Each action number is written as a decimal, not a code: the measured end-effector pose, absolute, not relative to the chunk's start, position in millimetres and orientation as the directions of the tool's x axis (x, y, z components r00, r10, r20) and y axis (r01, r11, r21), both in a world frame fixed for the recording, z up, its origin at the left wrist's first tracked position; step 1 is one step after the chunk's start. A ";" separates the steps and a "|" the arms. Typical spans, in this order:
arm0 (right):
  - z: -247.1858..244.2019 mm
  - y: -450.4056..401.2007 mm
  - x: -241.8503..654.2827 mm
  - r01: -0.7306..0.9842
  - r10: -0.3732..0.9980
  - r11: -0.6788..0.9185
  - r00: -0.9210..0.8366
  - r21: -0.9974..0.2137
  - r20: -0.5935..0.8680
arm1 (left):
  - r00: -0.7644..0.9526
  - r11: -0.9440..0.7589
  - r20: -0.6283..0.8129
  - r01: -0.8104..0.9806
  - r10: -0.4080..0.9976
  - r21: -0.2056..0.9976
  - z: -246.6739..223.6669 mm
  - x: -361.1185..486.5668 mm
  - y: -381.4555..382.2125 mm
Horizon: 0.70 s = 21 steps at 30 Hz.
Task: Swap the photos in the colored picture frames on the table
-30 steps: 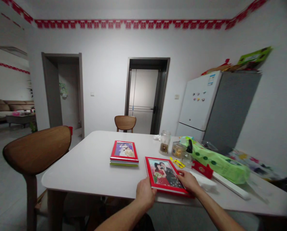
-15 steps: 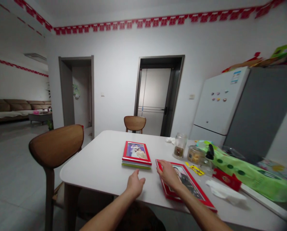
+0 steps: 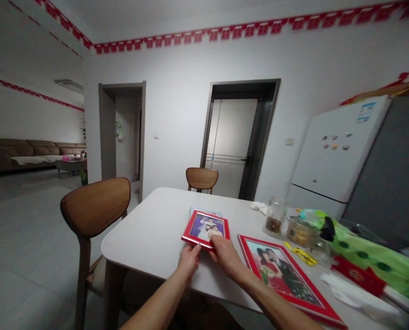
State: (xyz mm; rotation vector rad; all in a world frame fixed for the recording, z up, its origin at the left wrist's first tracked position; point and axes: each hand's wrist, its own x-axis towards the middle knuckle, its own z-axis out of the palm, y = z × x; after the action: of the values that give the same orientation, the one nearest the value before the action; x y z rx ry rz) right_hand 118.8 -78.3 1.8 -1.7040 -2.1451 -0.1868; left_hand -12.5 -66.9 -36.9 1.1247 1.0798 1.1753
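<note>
A small red picture frame (image 3: 204, 228) with a photo of people on purple is between my hands, its near edge raised and tilted. My left hand (image 3: 189, 260) grips that near edge from the left. At the near right corner, my right hand (image 3: 225, 256) is closed with its thumb over the photo. Part of a light blue frame (image 3: 206, 211) shows behind and beneath the red one; the rest of it is hidden. To the right of my right hand, a larger red picture frame (image 3: 286, 275) lies face up on the white table (image 3: 149, 233).
A glass jar (image 3: 275, 217), a round tub of snacks (image 3: 302, 232), a yellow packet (image 3: 304, 255) and a crumpled tissue (image 3: 358, 293) stand or lie along the table's right side, beside a green bag (image 3: 379, 261). Wooden chairs (image 3: 97, 201) stand at the left and far sides.
My right hand has left the larger frame and moved left onto the small red frame. Both hands now grip the small frame, which has come up off the one below. The view has shifted left.
</note>
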 end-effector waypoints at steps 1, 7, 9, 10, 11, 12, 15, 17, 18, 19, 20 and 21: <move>1.0 -89.7 114.6 0.944 0.896 0.284 -0.198 -0.169 0.397 | 0.090 0.041 -0.027 -0.161 0.996 0.986 -35.6 -12.5 -71.6; 12.3 -136.1 98.8 0.668 0.909 0.345 -0.061 -0.660 0.413 | -0.043 -0.173 0.169 -0.367 0.985 0.914 -12.6 -7.8 -111.5; 25.7 -143.1 99.2 0.439 0.934 0.294 0.058 -0.849 0.353 | -0.024 -0.265 0.271 -0.296 0.962 0.917 1.8 -9.2 -128.5; 33.0 -146.6 100.2 0.298 0.943 0.258 0.128 -0.919 0.306 | 0.005 -0.328 0.340 -0.245 0.941 0.912 8.8 -10.8 -137.3; 40.0 -150.6 101.6 0.148 0.950 0.225 0.185 -0.963 0.250 | 0.048 -0.397 0.412 -0.185 0.910 0.899 15.1 -13.0 -146.1; 46.3 -155.2 103.3 0.004 0.956 0.199 0.221 -0.980 0.195 | 0.097 -0.470 0.480 -0.110 0.872 0.876 20.2 -15.6 -154.7; 56.5 -170.7 109.9 -0.302 0.976 0.142 0.200 -0.943 0.083 | 0.278 -0.693 0.641 0.171 0.715 0.700 26.5 -23.9 -176.9; 54.5 -179.9 115.1 -0.377 0.990 0.072 0.141 -0.923 0.020 | 0.436 -0.803 0.674 0.312 0.596 0.508 24.2 -27.7 -187.6; 51.0 -183.4 117.9 -0.377 0.993 0.022 0.116 -0.926 -0.024 | 0.519 -0.838 0.657 0.352 0.546 0.418 21.8 -28.8 -191.5; 46.3 -186.1 120.7 -0.359 0.993 -0.030 0.095 -0.933 -0.068 | 0.594 -0.860 0.623 0.376 0.509 0.345 18.9 -29.3 -194.4; 40.6 -188.0 123.6 -0.328 0.991 -0.075 0.081 -0.942 -0.107 | 0.653 -0.873 0.581 0.393 0.486 0.288 15.5 -29.4 -196.4; 34.3 -189.0 126.4 -0.293 0.988 -0.111 0.073 -0.950 -0.137 | 0.697 -0.879 0.539 0.407 0.474 0.246 11.7 -29.3 -197.4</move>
State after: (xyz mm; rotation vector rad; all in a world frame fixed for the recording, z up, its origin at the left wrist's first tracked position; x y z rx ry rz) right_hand 126.4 -189.0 34.3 -1.1202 -0.8631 1.3551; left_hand -29.3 -197.4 11.7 2.7934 0.7276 0.9328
